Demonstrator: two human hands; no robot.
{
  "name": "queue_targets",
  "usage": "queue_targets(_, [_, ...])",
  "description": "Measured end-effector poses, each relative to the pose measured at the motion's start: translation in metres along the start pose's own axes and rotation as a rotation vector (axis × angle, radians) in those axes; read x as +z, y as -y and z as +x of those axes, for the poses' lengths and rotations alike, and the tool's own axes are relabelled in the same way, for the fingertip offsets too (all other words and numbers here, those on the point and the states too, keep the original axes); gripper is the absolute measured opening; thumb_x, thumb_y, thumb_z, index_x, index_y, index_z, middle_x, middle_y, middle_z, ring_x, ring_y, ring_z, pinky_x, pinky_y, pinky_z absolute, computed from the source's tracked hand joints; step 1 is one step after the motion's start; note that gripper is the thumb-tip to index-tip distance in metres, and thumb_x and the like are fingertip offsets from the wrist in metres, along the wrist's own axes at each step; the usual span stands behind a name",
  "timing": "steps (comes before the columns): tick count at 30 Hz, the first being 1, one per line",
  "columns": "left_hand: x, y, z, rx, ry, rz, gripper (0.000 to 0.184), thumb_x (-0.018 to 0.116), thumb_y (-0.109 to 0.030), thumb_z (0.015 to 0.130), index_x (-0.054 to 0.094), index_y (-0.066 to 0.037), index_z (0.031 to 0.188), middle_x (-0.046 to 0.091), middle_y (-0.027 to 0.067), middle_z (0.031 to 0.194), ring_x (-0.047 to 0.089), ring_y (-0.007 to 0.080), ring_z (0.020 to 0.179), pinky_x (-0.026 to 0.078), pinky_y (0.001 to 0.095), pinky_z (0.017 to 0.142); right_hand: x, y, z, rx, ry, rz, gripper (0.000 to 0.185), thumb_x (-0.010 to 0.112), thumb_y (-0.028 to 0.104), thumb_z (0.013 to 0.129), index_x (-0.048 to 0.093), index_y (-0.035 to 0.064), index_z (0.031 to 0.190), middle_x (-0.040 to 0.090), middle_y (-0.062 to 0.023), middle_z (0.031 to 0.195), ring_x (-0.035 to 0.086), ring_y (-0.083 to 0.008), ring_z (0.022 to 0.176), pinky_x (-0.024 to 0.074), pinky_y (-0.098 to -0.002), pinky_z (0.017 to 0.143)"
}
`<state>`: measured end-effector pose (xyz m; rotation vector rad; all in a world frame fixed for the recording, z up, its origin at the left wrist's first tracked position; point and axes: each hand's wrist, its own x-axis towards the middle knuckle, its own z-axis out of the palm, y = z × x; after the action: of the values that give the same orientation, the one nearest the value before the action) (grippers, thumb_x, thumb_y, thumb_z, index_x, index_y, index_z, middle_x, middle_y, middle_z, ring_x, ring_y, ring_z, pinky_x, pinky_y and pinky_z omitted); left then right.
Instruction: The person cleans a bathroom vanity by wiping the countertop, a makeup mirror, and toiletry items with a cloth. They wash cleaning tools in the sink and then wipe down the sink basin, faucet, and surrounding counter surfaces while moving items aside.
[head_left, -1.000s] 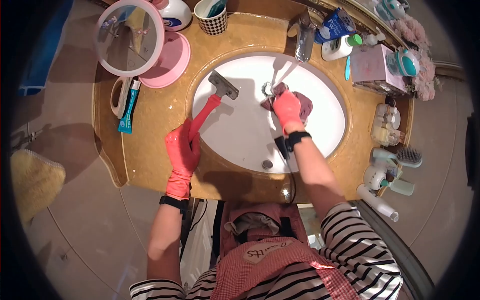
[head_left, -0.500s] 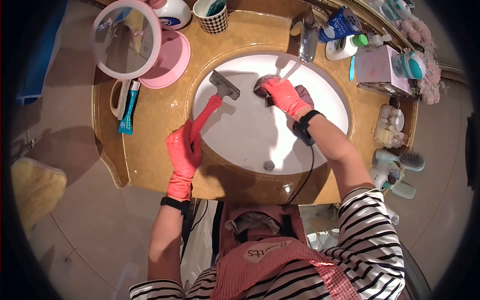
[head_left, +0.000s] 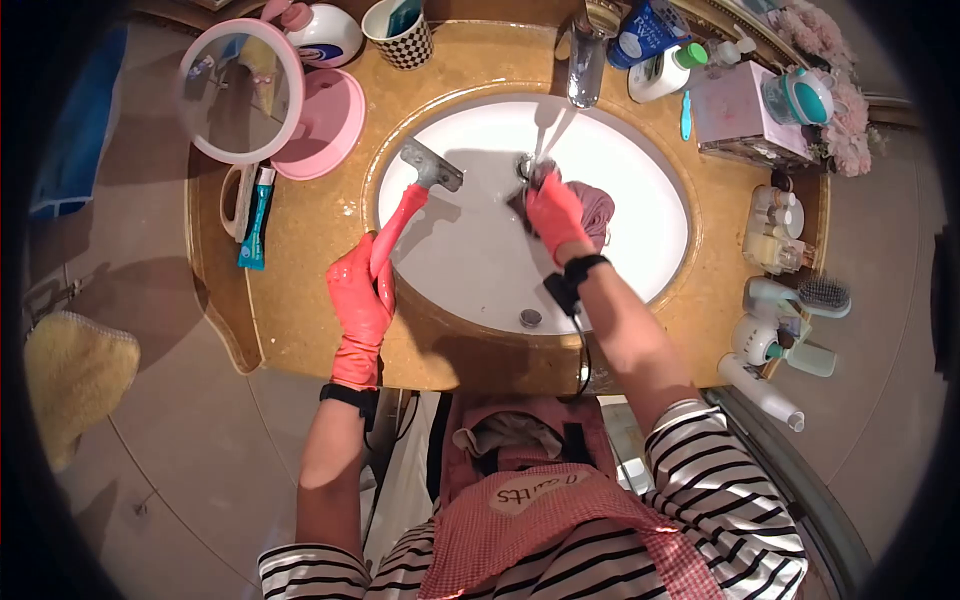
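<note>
Left grip is closed firmly around the red handle of a T-headed scraper, whose metal head points up over the left side of the basin. From where I sit, the right grip looks clenched on a bunched mauve cloth, right of centre in the upper half of the frame; its fingertips are too blurred for me to count. Loose folds spill out beside the glove, and a thin stream from the tap falls close to the fingers.

I judge the cloth to be soft, limp and heavier for being wet, slick against rubber, so I would gather several folds into the palm rather than pinch one edge. I expect the scraper to be light and stiff; I would hold it mid-handle, clear of the metal edge. Lower left, the tabletop lies under the left glove.
</note>
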<state>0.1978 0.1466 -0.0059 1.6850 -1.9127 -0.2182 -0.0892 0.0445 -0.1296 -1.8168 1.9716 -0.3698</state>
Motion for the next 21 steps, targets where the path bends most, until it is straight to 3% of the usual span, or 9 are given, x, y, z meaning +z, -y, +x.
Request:
queue_targets(6, [0.0,0.0,-0.002,0.005,0.016,0.066,0.038,0.061,-0.001,0.077,0.055,0.005,0.114,0.061,0.0214,0.084,0.058,0.0397,0.076,0.045,0.0447,0.069,0.001,-0.019,-0.023,-0.062,0.305,0.078,0.034,0.057,0.028,0.084,0.058,0.0096,0.112,0.066,-0.0161,0.097,0.064,-0.0337,0.09,0.0505,-0.0432,0.077])
queue_targets(8, [0.001,0.001,-0.002,0.036,-0.029,0.034,0.041,0.064,-0.001,0.076,0.054,0.004,0.116,0.061,0.021,0.084,0.058,0.0389,0.075,0.044,0.0443,0.069,-0.034,-0.019,0.0,0.293,0.099,0.245,0.034,0.06,0.028,0.083,0.059,0.004,0.108,0.065,-0.0203,0.098,0.063,-0.0388,0.086,0.0501,-0.0435,0.078])
queue_targets(10, [0.001,0.002,-0.002,0.038,-0.024,0.03,0.042,0.064,-0.001,0.076,0.054,0.004,0.116,0.061,0.0211,0.084,0.058,0.0388,0.075,0.044,0.044,0.07,-0.062,-0.009,0.017,0.209,-0.328,0.406,0.035,0.057,0.019,0.085,0.056,-0.0018,0.113,0.068,-0.0198,0.09,0.065,-0.0382,0.084,0.0511,-0.0435,0.08])
queue_targets(12, [0.0,0.003,-0.001,0.043,-0.011,0.026,0.043,0.064,-0.001,0.076,0.053,0.004,0.117,0.061,0.0211,0.084,0.058,0.0386,0.075,0.044,0.0437,0.07,-0.047,-0.008,0.054,0.416,-0.186,0.969,0.046,0.06,0.018,0.084,0.05,-0.0053,0.122,0.062,-0.0265,0.108,0.061,-0.0383,0.099,0.0469,-0.0443,0.09])
queue_targets(13, [0.0,0.002,0.001,0.05,-0.021,0.027,0.043,0.064,-0.001,0.076,0.053,0.004,0.118,0.061,0.0208,0.084,0.058,0.0385,0.075,0.044,0.0434,0.07,-0.009,-0.019,0.065,0.155,-0.394,0.437,0.061,0.062,0.02,0.083,0.039,-0.0057,0.134,0.046,-0.0289,0.132,0.047,-0.0373,0.122,0.0362,-0.0463,0.103])
queue_targets(14, [0.0,0.001,0.0,0.057,-0.029,0.026,0.044,0.064,-0.001,0.076,0.053,0.004,0.118,0.061,0.0206,0.084,0.058,0.0384,0.075,0.044,0.0431,0.07,0.039,-0.034,0.078,0.089,-0.19,0.565,0.07,0.063,0.022,0.082,0.032,0.0043,0.142,0.033,-0.0222,0.146,0.03,-0.035,0.136,0.0257,-0.043,0.111])
queue_targets(18, [-0.001,0.002,0.004,0.061,-0.03,0.076,0.043,0.065,-0.001,0.076,0.053,0.004,0.118,0.061,0.0205,0.084,0.058,0.0381,0.075,0.044,0.043,0.069,0.019,0.016,0.028,-0.126,0.12,-0.034,0.053,0.059,0.018,0.083,0.047,0.0284,0.134,0.037,-0.0069,0.147,0.031,-0.0358,0.136,0.0284,-0.0541,0.107])
queue_targets(19, [-0.001,0.002,0.003,-0.012,0.019,-0.006,0.043,0.065,-0.002,0.077,0.054,0.005,0.117,0.06,0.0203,0.083,0.057,0.0377,0.075,0.044,0.0429,0.069,0.013,0.001,0.026,-0.272,0.117,-0.04,0.05,0.06,0.011,0.079,0.053,0.019,0.127,0.043,-0.0111,0.142,0.042,-0.0448,0.125,0.036,-0.0487,0.105])
queue_targets(21, [-0.002,0.001,0.001,-0.093,0.068,-0.096,0.042,0.065,-0.003,0.077,0.055,0.005,0.117,0.06,0.0202,0.083,0.057,0.0372,0.075,0.043,0.0429,0.068,0.008,-0.043,0.022,-0.458,0.091,0.031,0.031,0.052,0.013,0.085,0.061,0.0182,0.114,0.058,-0.0079,0.124,0.053,-0.0332,0.114,0.0472,-0.0407,0.089])
